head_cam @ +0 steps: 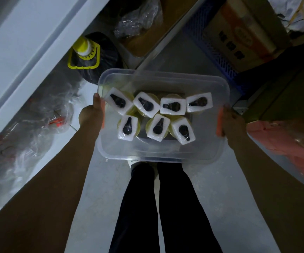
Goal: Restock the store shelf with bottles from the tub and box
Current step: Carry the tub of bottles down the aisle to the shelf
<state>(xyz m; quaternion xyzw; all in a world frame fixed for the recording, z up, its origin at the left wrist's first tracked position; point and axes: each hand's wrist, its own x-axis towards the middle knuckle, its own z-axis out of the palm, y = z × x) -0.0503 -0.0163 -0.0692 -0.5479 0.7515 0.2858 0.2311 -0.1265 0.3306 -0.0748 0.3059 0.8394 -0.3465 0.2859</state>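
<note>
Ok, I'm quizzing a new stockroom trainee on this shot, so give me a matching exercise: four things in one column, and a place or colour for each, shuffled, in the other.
1 clear tub
2 dark jug
3 printed carton
4 bottles

a yellow cap and handle
b inside the tub
c top right of the view
d held between left hand and right hand

Pairs: 1-d, 2-a, 3-c, 4-b

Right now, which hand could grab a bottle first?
Probably the left hand: its thumb lies beside the corner bottle. The right hand sits farther from any. Both grip the tub.
</note>
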